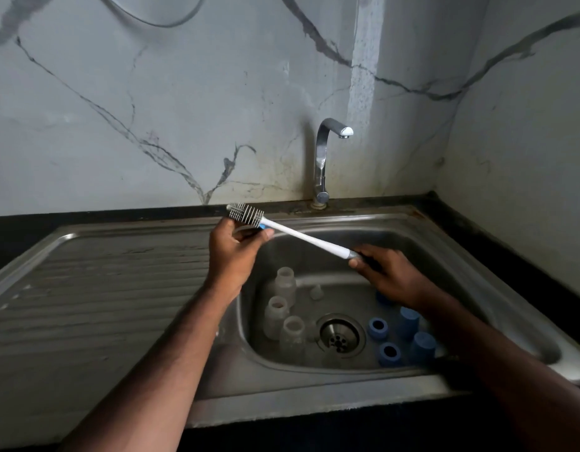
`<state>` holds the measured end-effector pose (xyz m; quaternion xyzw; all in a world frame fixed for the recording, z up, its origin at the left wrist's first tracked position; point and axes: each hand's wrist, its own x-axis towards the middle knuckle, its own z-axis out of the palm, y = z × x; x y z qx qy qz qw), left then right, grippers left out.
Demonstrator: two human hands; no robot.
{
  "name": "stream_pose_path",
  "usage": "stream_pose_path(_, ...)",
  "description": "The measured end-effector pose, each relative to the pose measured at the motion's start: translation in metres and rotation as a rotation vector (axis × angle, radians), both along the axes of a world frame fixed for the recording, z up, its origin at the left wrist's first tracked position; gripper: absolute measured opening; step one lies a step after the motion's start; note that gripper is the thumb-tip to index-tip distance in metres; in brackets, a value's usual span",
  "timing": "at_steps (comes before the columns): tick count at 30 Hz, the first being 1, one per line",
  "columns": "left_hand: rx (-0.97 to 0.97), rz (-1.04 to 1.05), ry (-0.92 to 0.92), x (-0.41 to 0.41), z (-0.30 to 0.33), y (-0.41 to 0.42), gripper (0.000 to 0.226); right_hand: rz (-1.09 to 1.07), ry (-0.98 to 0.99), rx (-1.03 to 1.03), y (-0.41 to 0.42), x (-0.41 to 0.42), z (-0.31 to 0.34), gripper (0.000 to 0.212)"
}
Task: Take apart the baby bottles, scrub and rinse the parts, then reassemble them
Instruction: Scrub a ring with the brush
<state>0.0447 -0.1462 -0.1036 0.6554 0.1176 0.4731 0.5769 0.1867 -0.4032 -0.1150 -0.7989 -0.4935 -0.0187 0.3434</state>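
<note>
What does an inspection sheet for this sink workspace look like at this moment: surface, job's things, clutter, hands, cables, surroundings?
Surface: steel sink with ribbed drainboard; drain open.
Job's things: three clear bottle bodies upright at basin left; blue caps and rings at basin right; small clear part behind the drain; bottle brush held over the basin.
Clutter: nothing seen.
Hands: left hand holds a clear part, hard to identify, at the brush head; right hand grips the brush handle.
Cables: nothing seen.
Surroundings: faucet, no water seen running; marbled wall; dark countertop.
</note>
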Motion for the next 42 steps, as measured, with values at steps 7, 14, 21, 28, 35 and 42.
stream_pose_path(7, 0.066, -0.009, 0.045, -0.001, -0.003, -0.001, 0.029, -0.027, 0.015, 0.005, 0.007, -0.002, -0.004, 0.018)
stream_pose_path(14, -0.269, -0.309, -0.123, -0.010, 0.001, 0.010, 0.042, -0.037, 0.099, -0.009, -0.012, 0.008, 0.000, 0.010)
stream_pose_path(21, -0.389, -0.546, -0.149, -0.013, 0.007, -0.004, 0.034, 0.026, 0.120, 0.033, -0.004, 0.003, 0.000, 0.011)
stream_pose_path(28, -0.412, -0.750, -0.082, -0.017, 0.006, -0.009, 0.058, -0.014, 0.159, 0.044, -0.002, -0.002, 0.004, 0.017)
stream_pose_path(35, -0.528, -0.621, -0.212, -0.026, 0.014, 0.012, 0.029, -0.052, 0.161, 0.047, -0.016, 0.006, 0.003, 0.014)
stream_pose_path(42, -0.579, -0.603, -0.224, -0.023, 0.017, 0.006, 0.031, 0.011, 0.148, 0.025, -0.009, -0.001, 0.006, 0.009)
